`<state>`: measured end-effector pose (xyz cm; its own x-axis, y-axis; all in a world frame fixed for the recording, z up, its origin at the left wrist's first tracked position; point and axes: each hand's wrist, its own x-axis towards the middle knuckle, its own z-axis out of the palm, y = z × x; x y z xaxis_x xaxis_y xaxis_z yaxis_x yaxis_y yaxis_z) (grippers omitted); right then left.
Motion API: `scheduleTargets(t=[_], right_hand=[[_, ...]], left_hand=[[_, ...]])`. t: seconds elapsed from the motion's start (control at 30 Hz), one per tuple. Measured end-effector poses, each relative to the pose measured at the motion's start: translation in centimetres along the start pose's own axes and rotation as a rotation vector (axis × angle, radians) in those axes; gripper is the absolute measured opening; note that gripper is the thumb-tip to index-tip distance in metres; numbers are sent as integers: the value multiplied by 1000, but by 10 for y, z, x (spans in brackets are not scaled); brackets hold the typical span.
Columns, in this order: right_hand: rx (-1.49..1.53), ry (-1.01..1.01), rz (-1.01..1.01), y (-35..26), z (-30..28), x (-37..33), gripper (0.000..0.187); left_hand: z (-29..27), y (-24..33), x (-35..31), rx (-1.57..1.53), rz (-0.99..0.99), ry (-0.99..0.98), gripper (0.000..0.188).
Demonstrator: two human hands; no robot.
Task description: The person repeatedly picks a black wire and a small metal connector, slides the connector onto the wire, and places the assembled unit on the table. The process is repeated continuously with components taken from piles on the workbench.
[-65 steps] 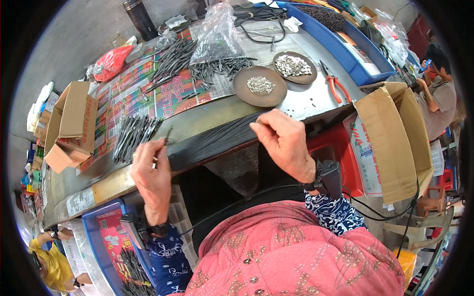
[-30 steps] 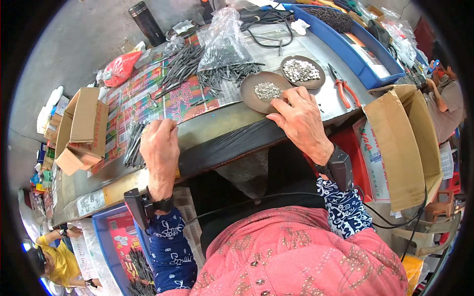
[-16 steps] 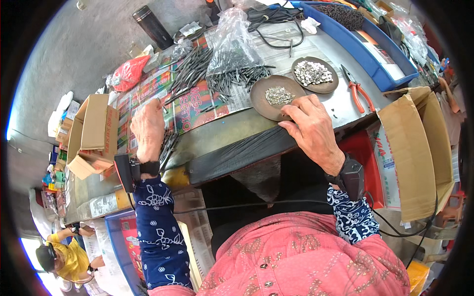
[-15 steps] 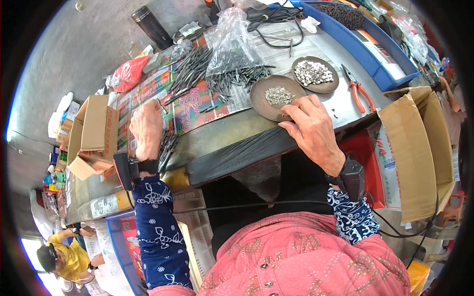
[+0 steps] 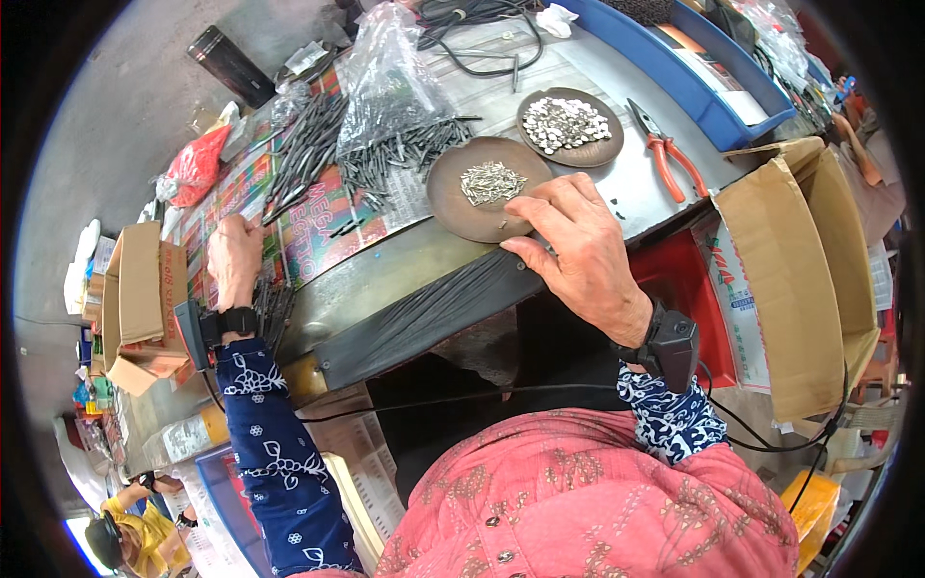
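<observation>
Plate, round, brown (image 5: 445, 199), bearing small silver metal pins (image 5: 492, 182), upper centre of frame; right hand (image 5: 580, 255) at its lower right edge, thumb and forefinger apart. Left hand (image 5: 234, 255), left of frame, beside thin black strips (image 5: 276, 310); grip cannot be told.

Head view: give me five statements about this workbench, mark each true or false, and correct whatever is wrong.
1. The right hand is at the brown dish that holds slim silver metal pieces. True.
2. The red-handled pliers lie inside the long blue tray. False: the red-handled pliers lie outside the long blue tray, on the workbench.
3. The second dish, with round white pieces, is to the right of the brown dish. True.
4. The left hand is gripping the red-handled pliers. False: the left hand is well to their left, near a cardboard box.
5. Short black strips lie by the clear plastic bag. True.
</observation>
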<state>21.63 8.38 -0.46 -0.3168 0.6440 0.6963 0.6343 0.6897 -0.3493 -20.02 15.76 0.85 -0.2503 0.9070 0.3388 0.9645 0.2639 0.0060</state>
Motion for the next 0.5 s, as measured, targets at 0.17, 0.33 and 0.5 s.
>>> scheduleTargets(t=[0.17,0.33,0.5], right_hand=[[-21,-24,-28,-4,0,2,33],[-42,-68,-17,-8,-2,0,28],[-81,-52,-44,-9,1,-1,24]], left_hand=[[3,-4,-6,-23,-31,69,19],[-25,4,-15,-92,110,213,17],[-61,38,-46,-562,-14,93,16]])
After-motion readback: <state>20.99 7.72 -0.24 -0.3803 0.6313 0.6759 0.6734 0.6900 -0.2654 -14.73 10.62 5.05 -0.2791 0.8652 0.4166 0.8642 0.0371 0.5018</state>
